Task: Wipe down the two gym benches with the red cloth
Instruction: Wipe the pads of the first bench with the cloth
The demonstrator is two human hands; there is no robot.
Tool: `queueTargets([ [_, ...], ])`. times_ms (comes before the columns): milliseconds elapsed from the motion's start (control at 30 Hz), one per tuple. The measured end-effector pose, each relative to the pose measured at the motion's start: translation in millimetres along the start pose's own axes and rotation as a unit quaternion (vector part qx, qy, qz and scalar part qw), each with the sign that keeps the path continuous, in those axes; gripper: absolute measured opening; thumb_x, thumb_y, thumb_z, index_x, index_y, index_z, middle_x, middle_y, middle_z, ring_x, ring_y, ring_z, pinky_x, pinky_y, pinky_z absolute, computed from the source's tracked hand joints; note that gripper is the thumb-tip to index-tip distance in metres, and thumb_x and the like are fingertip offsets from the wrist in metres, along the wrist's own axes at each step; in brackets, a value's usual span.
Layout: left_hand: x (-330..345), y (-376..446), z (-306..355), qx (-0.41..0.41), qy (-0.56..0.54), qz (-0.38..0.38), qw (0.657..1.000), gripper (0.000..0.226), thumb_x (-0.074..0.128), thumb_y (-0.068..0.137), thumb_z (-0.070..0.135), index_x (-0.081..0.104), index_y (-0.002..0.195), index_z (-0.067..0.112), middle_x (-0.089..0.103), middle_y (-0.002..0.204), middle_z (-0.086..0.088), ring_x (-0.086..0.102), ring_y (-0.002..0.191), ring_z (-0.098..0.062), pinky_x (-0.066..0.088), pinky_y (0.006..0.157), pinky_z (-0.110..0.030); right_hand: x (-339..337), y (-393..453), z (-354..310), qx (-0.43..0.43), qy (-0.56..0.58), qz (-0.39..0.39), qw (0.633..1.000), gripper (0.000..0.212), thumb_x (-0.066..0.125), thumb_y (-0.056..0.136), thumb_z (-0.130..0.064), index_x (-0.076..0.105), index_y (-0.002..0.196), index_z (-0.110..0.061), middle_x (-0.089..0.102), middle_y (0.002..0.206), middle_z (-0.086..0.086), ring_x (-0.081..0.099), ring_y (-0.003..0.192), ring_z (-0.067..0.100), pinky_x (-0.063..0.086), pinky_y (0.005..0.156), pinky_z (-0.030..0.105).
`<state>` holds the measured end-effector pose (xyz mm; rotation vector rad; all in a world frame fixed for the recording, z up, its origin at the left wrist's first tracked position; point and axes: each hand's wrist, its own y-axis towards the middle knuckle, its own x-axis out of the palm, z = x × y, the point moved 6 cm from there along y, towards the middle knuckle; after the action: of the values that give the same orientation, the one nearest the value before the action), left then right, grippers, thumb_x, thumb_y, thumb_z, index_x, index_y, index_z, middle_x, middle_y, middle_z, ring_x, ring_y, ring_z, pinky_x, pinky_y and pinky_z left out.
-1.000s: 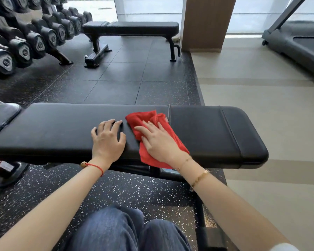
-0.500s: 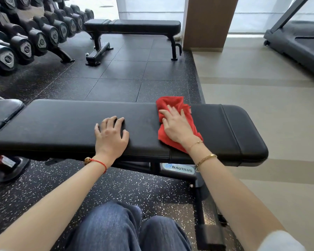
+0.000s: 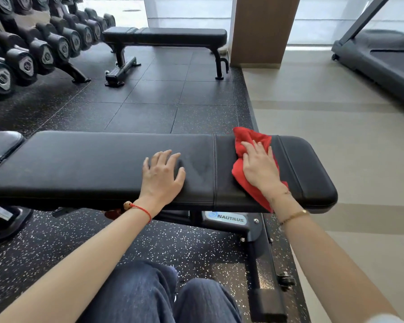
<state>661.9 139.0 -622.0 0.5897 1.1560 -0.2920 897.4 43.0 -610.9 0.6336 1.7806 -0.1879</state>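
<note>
1. I read one label: "NAUTILUS" plate [image 3: 229,219] on the near bench [image 3: 91,164] frame.
2. Two benches: near one black padded vinyl with stitched seams; far bench [image 3: 170,34] flat, same black pad.
3. Red cloth [image 3: 247,145], soft, bunched, lies on the near pad's right end.
4. Right hand [image 3: 259,169] presses it, fingers straight.
5. Left hand [image 3: 161,178] flat on pad, fingers spread.
6. Floor: speckled rubber tiles.

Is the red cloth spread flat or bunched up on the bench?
Bunched up. The red cloth lies in crumpled folds on the near bench, pressed under the right hand.
</note>
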Motion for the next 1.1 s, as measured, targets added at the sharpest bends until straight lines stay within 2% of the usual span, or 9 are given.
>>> queueTargets([
  [100,9,5,24,0.02,0.002,-0.015,1.0,0.05,0.044,0.096,0.038,0.043,0.143,0.023,0.04,0.151,-0.002,0.029,0.143,-0.021,0.018,0.119,-0.051,7,19,-12,-0.019,0.009,-0.036,0.999,0.045,0.029,0.103,-0.021,0.032,0.147,-0.018,0.024,0.158,0.014,0.017,0.148,0.026,0.001,0.121,0.042],
  [200,16,6,36,0.03,0.013,-0.024,0.999,0.051,0.043,0.096,0.039,0.041,0.145,0.022,0.039,0.152,-0.002,0.028,0.143,-0.021,0.017,0.119,-0.051,9,4,-22,-0.084,0.048,-0.06,0.994,0.044,0.032,0.102,-0.018,0.036,0.146,-0.018,0.029,0.156,0.011,0.02,0.147,0.024,0.002,0.121,0.041],
  [333,16,7,35,0.029,0.007,-0.026,0.999,0.05,0.043,0.097,0.038,0.041,0.144,0.022,0.038,0.152,-0.001,0.027,0.143,-0.02,0.017,0.119,-0.049,-1,-38,-4,-0.132,0.03,-0.031,0.99,0.043,0.036,0.1,-0.016,0.041,0.142,-0.019,0.039,0.151,0.007,0.027,0.144,0.022,0.01,0.12,0.038],
  [500,16,5,34,0.032,0.005,-0.022,0.999,0.05,0.044,0.096,0.036,0.042,0.144,0.021,0.039,0.152,-0.001,0.028,0.143,-0.02,0.017,0.119,-0.05,-25,-44,67,-0.027,-0.027,0.026,0.999,0.042,0.037,0.099,-0.016,0.044,0.14,-0.019,0.042,0.149,0.01,0.034,0.14,0.027,0.013,0.119,0.044],
  [633,16,5,37,0.03,0.014,-0.017,0.999,0.05,0.044,0.095,0.037,0.044,0.142,0.021,0.041,0.15,-0.001,0.03,0.141,-0.02,0.019,0.118,-0.05,-32,-4,96,0.087,-0.039,0.024,0.995,0.044,0.031,0.102,-0.018,0.037,0.145,-0.015,0.034,0.153,0.016,0.026,0.144,0.028,0.007,0.119,0.046],
  [767,15,5,36,0.031,0.014,-0.007,0.999,0.048,0.046,0.094,0.037,0.047,0.139,0.021,0.044,0.147,0.0,0.034,0.139,-0.02,0.021,0.117,-0.049,-18,13,63,0.04,-0.011,-0.011,0.999,0.044,0.03,0.102,-0.019,0.036,0.145,-0.015,0.027,0.156,0.017,0.022,0.146,0.027,0.007,0.12,0.043],
  [867,15,5,35,0.031,0.004,0.004,1.0,0.046,0.049,0.093,0.034,0.05,0.137,0.021,0.047,0.145,0.0,0.036,0.137,-0.021,0.022,0.117,-0.048,-11,-17,37,-0.055,0.002,-0.012,0.998,0.043,0.033,0.101,-0.017,0.039,0.144,-0.016,0.033,0.154,0.013,0.026,0.145,0.024,0.011,0.119,0.041],
  [933,15,5,36,0.033,-0.001,0.008,0.999,0.045,0.05,0.093,0.033,0.05,0.137,0.021,0.048,0.145,0.0,0.037,0.137,-0.021,0.022,0.117,-0.048,-16,-43,38,-0.081,0.0,0.011,0.997,0.043,0.036,0.1,-0.015,0.042,0.143,-0.017,0.038,0.151,0.011,0.029,0.144,0.023,0.011,0.12,0.039],
  [1100,18,4,34,0.034,-0.003,-0.004,0.999,0.048,0.048,0.095,0.032,0.047,0.14,0.019,0.044,0.149,-0.003,0.033,0.14,-0.023,0.02,0.118,-0.051,-30,-62,77,-0.005,-0.023,0.04,0.999,0.043,0.034,0.1,-0.016,0.041,0.142,-0.021,0.038,0.151,0.01,0.029,0.143,0.024,0.008,0.121,0.042],
])
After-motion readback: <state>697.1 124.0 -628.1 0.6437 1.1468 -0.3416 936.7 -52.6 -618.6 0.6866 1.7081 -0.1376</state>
